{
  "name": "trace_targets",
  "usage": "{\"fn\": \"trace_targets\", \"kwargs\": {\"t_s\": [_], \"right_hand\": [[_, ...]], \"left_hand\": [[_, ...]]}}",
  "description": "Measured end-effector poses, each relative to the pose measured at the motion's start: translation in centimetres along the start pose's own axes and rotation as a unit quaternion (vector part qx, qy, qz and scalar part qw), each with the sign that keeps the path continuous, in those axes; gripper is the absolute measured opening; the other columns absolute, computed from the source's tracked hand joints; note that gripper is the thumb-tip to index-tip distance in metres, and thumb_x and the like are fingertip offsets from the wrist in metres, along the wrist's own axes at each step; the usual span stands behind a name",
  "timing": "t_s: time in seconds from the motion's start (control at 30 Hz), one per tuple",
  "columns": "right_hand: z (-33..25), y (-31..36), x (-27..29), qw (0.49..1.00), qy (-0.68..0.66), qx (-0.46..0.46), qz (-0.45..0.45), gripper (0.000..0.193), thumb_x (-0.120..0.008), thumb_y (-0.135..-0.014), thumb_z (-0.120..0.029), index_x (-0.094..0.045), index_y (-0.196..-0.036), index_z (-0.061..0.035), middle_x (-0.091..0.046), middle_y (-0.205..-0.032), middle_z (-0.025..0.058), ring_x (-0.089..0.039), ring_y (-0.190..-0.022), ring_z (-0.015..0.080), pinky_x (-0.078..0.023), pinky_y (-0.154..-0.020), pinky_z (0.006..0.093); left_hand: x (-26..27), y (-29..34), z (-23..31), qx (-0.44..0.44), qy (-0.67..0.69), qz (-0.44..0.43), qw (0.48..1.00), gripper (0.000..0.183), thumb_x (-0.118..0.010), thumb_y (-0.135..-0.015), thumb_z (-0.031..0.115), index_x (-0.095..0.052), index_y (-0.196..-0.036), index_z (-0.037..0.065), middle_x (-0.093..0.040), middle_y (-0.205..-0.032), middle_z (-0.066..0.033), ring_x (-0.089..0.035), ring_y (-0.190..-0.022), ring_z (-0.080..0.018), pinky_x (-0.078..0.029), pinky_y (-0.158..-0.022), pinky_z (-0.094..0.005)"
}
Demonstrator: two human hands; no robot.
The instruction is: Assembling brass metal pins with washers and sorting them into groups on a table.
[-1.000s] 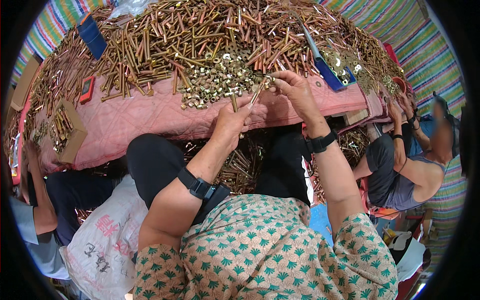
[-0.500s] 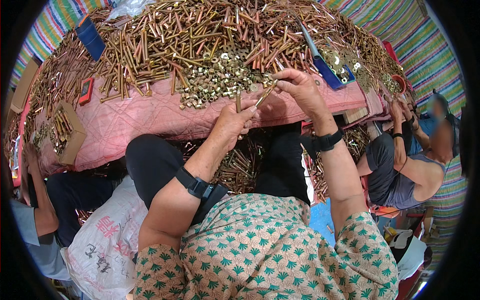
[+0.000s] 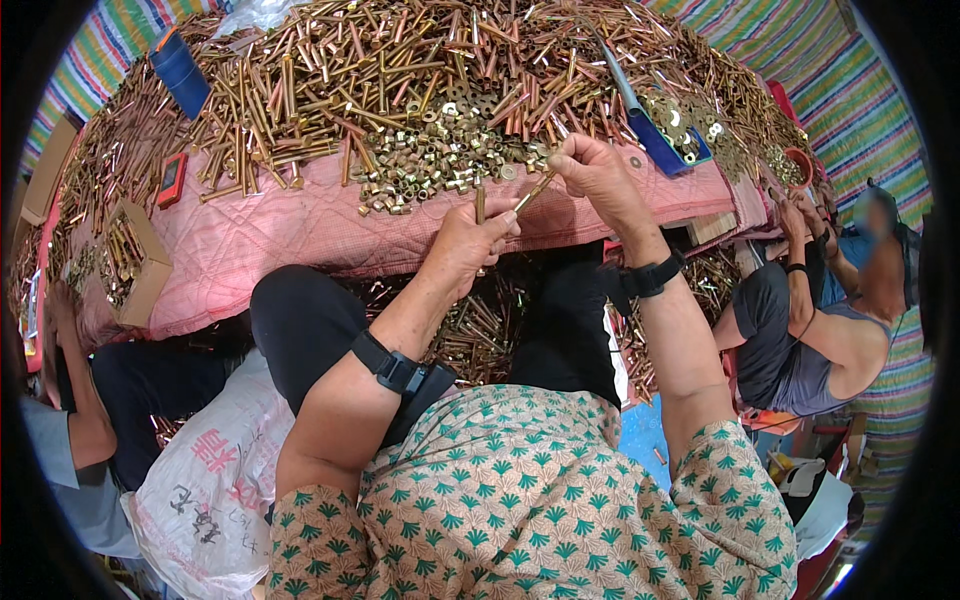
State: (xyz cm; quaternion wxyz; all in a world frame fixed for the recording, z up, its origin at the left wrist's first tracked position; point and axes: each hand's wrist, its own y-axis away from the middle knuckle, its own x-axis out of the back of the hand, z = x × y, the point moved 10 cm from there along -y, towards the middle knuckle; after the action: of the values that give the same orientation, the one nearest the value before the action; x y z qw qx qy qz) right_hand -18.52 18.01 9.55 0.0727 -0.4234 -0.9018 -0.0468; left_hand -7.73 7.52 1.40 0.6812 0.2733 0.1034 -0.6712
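Observation:
My left hand [image 3: 464, 241] is closed over the near edge of the pink cloth. A brassy bolt [image 3: 480, 203] stands up out of its fist. Between its thumb and forefinger it also grips the lower end of a slanted second bolt [image 3: 534, 192]. My right hand [image 3: 603, 180] pinches that bolt's upper end, thumb and fingers pressed together. Just beyond both hands lies a heap of small brassy nuts [image 3: 430, 155]. Farther off, a large pile of long bolts and sleeves [image 3: 400, 60] covers the table.
A blue tray of washers [image 3: 665, 150] lies right of my right hand. At left are a red-framed device [image 3: 172, 181], a cardboard box of bolts [image 3: 145, 265] and a blue container [image 3: 181, 75]. Co-workers sit on both sides. More bolts [image 3: 480, 335] lie below the table edge.
My right hand has rolled slightly, its fingers curling closer around the bolt's upper end. The left hand keeps nearly the same place and grip.

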Motion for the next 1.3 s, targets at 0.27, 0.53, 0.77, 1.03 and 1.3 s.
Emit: {"fn": "trace_targets", "kwargs": {"t_s": [0.27,0.53,0.77,1.03,1.3], "right_hand": [[0.4,0.5,-0.5,0.997,-0.074,-0.002,0.024,0.014,-0.067,-0.086,-0.021,-0.061,-0.084,-0.0093,-0.049,-0.064,-0.0084,-0.04,-0.055,0.0005,-0.03,-0.048,0.0165],[1.4,1.3,0.3,0.997,-0.076,-0.006,0.028,0.014,-0.066,-0.087,-0.021,-0.06,-0.085,-0.0086,-0.046,-0.064,-0.0083,-0.036,-0.053,0.0005,-0.026,-0.047,0.0173],[1.8,-1.0,3.0,0.961,0.262,0.045,0.072,0.013,-0.064,-0.086,-0.016,-0.063,-0.088,-0.0033,-0.052,-0.066,-0.0019,-0.048,-0.059,0.0096,-0.039,-0.055,0.0259],[-3.6,-4.8,-5.8,0.811,0.465,0.351,0.057,0.035,-0.059,-0.067,0.007,-0.062,-0.1,-0.0033,-0.058,-0.097,0.013,-0.055,-0.096,0.0319,-0.045,-0.082,0.0389],[-2.8,-6.8,-6.8,0.729,0.539,0.421,-0.022,0.051,-0.047,-0.075,0.004,-0.053,-0.126,-0.0023,-0.051,-0.128,0.019,-0.046,-0.12,0.0345,-0.035,-0.104,0.038]], "left_hand": [[0.4,-0.2,-0.3,0.01,-0.005,0.008,1.0,0.033,-0.06,-0.091,0.014,-0.054,-0.12,0.0,-0.06,-0.079,-0.0029,-0.043,-0.054,-0.0018,-0.031,-0.042,-0.0148],[-0.3,0.3,-0.9,0.028,-0.027,-0.018,0.999,0.024,-0.057,-0.091,0.011,-0.057,-0.114,0.003,-0.06,-0.077,-0.0012,-0.044,-0.054,-0.0019,-0.031,-0.042,-0.0146],[-1.5,0.6,0.5,-0.014,-0.278,-0.042,0.96,0.025,-0.058,-0.091,0.022,-0.057,-0.108,0.004,-0.05,-0.068,0.0031,-0.042,-0.053,-0.0035,-0.031,-0.041,-0.018],[2.2,0.3,0.5,0.035,0.08,0.002,0.996,0.024,-0.052,-0.092,0.029,-0.058,-0.104,0.01,-0.052,-0.068,0.0014,-0.049,-0.057,-0.0084,-0.037,-0.049,-0.0227],[-1.3,-2.5,1.8,-0.417,-0.074,-0.192,0.885,0.013,-0.051,-0.088,0.012,-0.055,-0.076,0.009,-0.05,-0.06,-0.0016,-0.051,-0.051,-0.0139,-0.041,-0.045,-0.0276]]}}
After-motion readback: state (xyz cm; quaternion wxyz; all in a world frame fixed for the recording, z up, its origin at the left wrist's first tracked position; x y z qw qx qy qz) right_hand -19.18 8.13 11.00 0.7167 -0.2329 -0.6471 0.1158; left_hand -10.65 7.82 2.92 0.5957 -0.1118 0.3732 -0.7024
